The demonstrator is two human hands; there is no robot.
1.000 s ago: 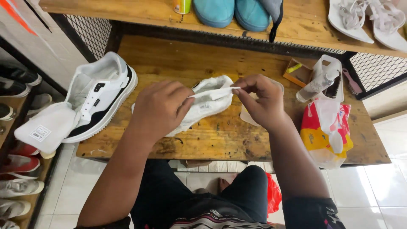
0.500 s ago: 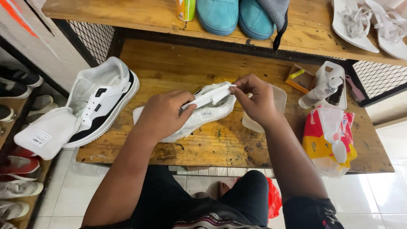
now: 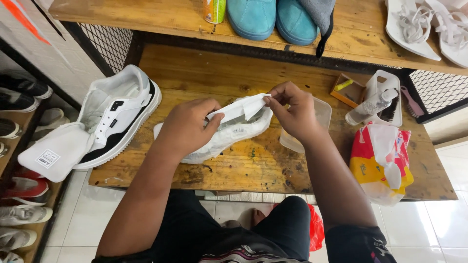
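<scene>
A white low-top sneaker with black side panels (image 3: pixel 118 117) lies at nine o'clock on the worn wooden workbench (image 3: pixel 253 165), its toe resting on a white fabric dust bag with a small label (image 3: pixel 54 151). At three o'clock sit a clear plastic tub (image 3: pixel 319 114), a clear spray bottle (image 3: pixel 369 105) and a white-handled brush (image 3: pixel 390 100). A red, yellow and white plastic packet (image 3: pixel 381 163) lies at four o'clock. On the upper wooden shelf (image 3: pixel 146 17) at twelve stand a pair of teal suede shoes (image 3: pixel 273 17); white strappy sandals (image 3: pixel 429 27) rest at one o'clock.
</scene>
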